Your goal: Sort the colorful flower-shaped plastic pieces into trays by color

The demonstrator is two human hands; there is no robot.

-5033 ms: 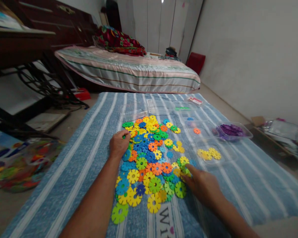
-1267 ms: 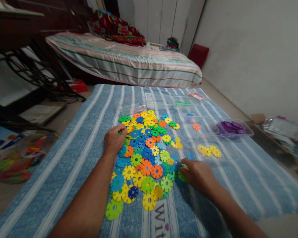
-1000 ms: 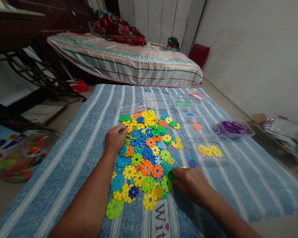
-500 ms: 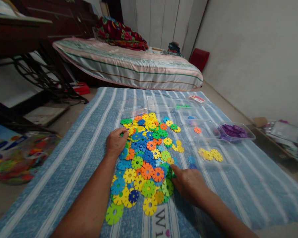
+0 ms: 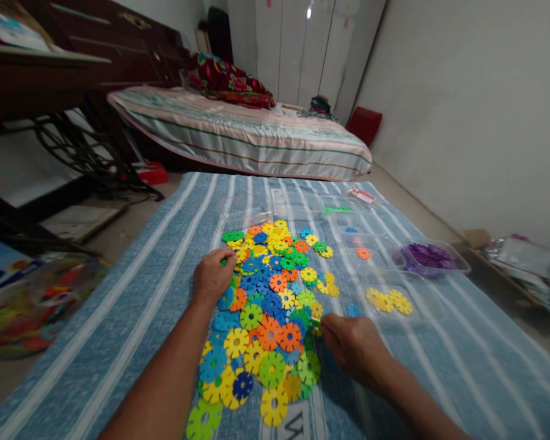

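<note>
Notched plastic discs in yellow, green, orange and blue lie in a loose heap point(image 5: 270, 302) on the striped cloth. My left hand point(image 5: 213, 276) rests at the heap's left edge, fingers curled, with a bit of a green disc point(image 5: 223, 261) showing between them. On the right edge my right hand point(image 5: 355, 345) pinches a yellow-green disc point(image 5: 316, 322), seen nearly edge-on. Some of that disc is hidden by the fingers. A few blue discs point(image 5: 353, 310) lie on the cloth just beyond my right hand.
Clear plastic boxes stand right of the heap: one with purple discs point(image 5: 428, 256), one with yellow discs point(image 5: 389, 300), one with an orange disc point(image 5: 363, 253). Farther back, another holds green pieces point(image 5: 338, 209). A bed point(image 5: 252, 140) lies beyond the table's far edge.
My right hand has gone from a pointing finger on the heap's edge to a pinch on a yellow-green disc. My left hand stays in place; the view has tilted up slightly.
</note>
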